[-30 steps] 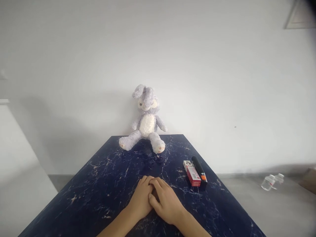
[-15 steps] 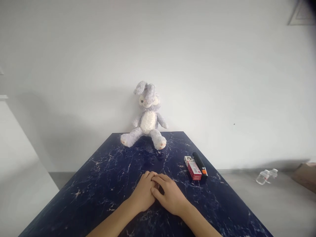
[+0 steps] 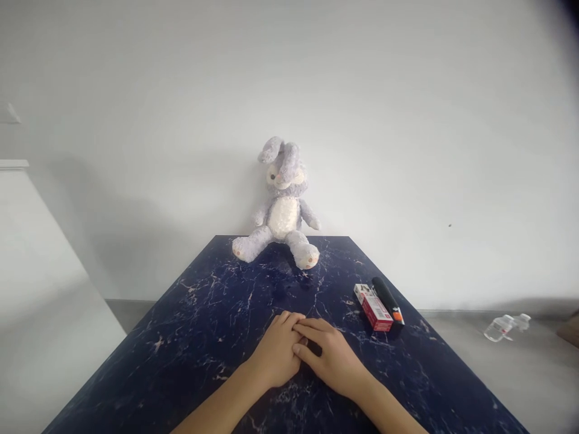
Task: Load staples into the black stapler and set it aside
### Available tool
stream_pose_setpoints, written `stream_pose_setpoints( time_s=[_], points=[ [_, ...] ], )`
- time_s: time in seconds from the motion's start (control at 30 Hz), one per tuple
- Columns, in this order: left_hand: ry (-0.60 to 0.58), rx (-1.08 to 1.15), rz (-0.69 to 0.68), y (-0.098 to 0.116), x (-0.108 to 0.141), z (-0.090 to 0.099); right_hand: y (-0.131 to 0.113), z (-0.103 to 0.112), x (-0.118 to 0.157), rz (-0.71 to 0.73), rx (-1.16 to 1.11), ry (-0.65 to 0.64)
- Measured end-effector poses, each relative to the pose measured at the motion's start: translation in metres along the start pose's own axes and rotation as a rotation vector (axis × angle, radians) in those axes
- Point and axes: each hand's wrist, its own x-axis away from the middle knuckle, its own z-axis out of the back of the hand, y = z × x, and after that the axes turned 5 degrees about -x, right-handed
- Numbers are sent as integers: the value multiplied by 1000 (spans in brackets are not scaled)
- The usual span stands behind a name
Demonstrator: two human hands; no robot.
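Both hands rest together near the middle of a dark blue marbled table (image 3: 190,337). My left hand (image 3: 280,349) has its fingers curled and pressed together, with the tips partly hidden. Across those fingers lies my right hand (image 3: 332,355), its fingers stretched out and its thumb apart, leaving a small gap between the hands. No object shows in either one. Nearest to the right hand is a red and white box (image 3: 374,308). Beside it lies a black cylindrical object with an orange mark (image 3: 386,298). A pale lilac plush rabbit (image 3: 284,217) sits at the far edge.
Behind the table stands a plain light wall (image 3: 384,120). A white cabinet-like piece (image 3: 45,259) is at the left. Clear plastic bottles (image 3: 499,328) lie on the floor to the right, near a brown object (image 3: 569,330) at the frame's edge.
The whole scene has shifted to the right and slightly up in the picture as the head turned a little left. The hands keep the same pose; no object has moved on the table.
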Motion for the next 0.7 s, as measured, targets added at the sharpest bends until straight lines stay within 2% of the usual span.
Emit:
stream_pose_setpoints(
  time_s=[0.3,0.5,0.7],
  points=[
    [0,0,-9,-2,0,-1,6,-4,2,-41,43,-18],
    [211,-114,129,-7,1,-12,6,-7,2,-12,191,24],
    [95,-126,79,-16,-2,-21,4,-7,3,-34,269,-24]
  ],
)
